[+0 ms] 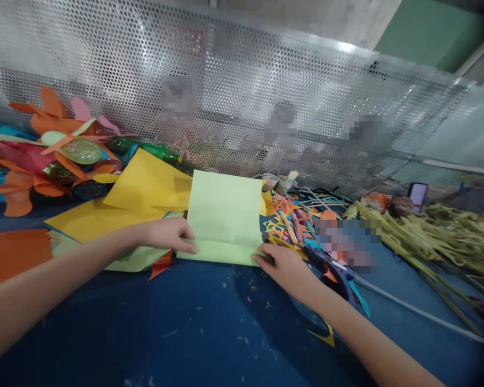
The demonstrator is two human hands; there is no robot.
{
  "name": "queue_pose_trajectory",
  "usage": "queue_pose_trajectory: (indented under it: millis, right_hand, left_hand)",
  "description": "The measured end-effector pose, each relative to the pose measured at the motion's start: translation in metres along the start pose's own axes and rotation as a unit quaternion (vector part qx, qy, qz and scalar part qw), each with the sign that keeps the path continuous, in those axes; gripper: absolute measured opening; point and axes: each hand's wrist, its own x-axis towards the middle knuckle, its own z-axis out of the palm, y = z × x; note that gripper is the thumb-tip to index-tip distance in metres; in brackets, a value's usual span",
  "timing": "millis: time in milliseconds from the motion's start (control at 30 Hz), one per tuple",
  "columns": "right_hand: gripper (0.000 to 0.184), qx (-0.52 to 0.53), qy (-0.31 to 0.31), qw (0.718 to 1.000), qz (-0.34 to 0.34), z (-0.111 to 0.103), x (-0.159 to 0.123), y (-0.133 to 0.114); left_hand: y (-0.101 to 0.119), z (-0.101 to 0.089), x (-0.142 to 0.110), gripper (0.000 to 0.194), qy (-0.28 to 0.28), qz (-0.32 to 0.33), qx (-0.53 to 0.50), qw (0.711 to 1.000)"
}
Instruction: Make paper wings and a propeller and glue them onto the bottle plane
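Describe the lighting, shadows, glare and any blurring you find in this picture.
In the head view, glare brightens the top edge of the perforated metal screen; in the head view, a dark shadow crosses the blue table below the right hand; in the head view, the pale green sheet is brightly lit, while blocky pixelation hides several patches behind it.
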Motion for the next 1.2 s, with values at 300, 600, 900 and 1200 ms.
queue_pose_trajectory:
  millis: [300,600,900,1200]
  right_hand:
    - [0.022,0.064,-0.018,0.997,0.046,0.004,-0.002,0.0]
    - [0.02,0.032,0.012,0.997,0.069,0.009,-0.003,-0.006]
    - [0.015,0.052,0.001,0.996,0.067,0.01,0.0,0.002]
    - [0.019,0.032,-0.004,0.997,0.073,0.013,0.0,-0.005]
  left_hand:
    - [0.0,-0.004,-0.001,0.03,-0.047,0.007,-0.002,0.999]
    - [-0.003,0.0,-0.003,0.019,-0.059,0.039,-0.001,0.998]
    - [-0.006,0.002,-0.001,0.022,-0.055,0.029,0.016,0.998]
    - [0.0,0.005,-0.002,0.02,-0.034,0.024,0.075,0.996]
